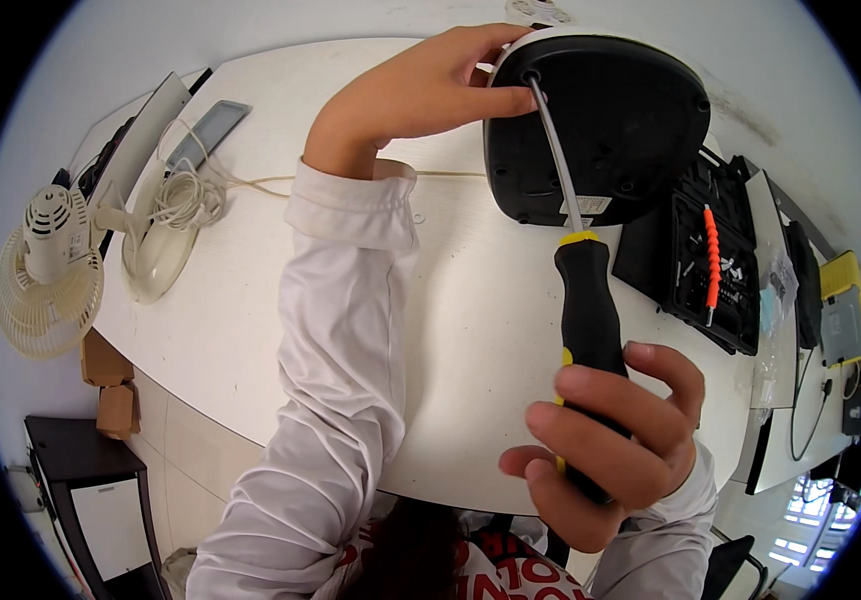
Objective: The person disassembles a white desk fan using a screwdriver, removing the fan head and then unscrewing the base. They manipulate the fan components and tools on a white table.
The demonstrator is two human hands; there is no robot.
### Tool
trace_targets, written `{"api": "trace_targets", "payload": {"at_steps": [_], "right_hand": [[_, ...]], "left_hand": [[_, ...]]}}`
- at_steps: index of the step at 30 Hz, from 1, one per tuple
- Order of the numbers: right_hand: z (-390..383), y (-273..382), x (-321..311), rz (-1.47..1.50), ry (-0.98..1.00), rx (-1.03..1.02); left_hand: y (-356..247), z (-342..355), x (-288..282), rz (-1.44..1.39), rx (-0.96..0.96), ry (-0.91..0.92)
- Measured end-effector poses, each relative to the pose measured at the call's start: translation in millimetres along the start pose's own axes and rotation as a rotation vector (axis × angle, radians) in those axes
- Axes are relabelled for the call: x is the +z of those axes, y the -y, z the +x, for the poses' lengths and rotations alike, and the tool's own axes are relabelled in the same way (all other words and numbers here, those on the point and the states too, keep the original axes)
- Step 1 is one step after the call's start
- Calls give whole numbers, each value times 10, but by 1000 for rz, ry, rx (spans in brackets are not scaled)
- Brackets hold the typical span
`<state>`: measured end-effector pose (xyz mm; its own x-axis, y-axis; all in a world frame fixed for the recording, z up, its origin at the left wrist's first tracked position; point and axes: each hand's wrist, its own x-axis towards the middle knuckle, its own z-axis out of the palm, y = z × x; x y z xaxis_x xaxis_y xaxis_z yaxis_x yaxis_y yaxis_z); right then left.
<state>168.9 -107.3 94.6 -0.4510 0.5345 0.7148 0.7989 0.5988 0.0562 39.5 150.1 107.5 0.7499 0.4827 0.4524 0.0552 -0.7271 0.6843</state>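
A rounded appliance with a black underside (615, 130) and a white rim is tipped up at the far side of the table, bottom facing me. My left hand (420, 92) grips its left edge, fingers behind and thumb on the underside. In my right hand (622, 440) is a screwdriver (590, 300) with a black and yellow handle, the fingers curled round the grip. Its long metal shaft reaches up to a recessed screw hole near the appliance's upper left corner, close to my left thumb. Whether the tip touches a screw is hidden.
An open black tool case (685, 270) with bits and an orange flexible shaft (712, 255) lies right of the appliance. To the left are a white fan (50, 270), a coiled cord (188, 200) and a grey tray (212, 130). Below stands a dark cabinet (85, 450).
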Motion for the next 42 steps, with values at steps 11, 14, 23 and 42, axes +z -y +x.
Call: {"api": "trace_targets", "payload": {"at_steps": [11,14,23,42], "right_hand": [[-26,-36,-210,-319,-78,-8],[-11,-17,-246,-299,5,23],[56,67,-134,-82,158,-37],[56,70,-160,-65,155,-45]], "left_hand": [[-27,-4,-13,11,-33,5],[-29,-12,-11,18,-44,1],[19,-11,-16,39,-15,13],[41,-2,-5,61,-26,-24]]}}
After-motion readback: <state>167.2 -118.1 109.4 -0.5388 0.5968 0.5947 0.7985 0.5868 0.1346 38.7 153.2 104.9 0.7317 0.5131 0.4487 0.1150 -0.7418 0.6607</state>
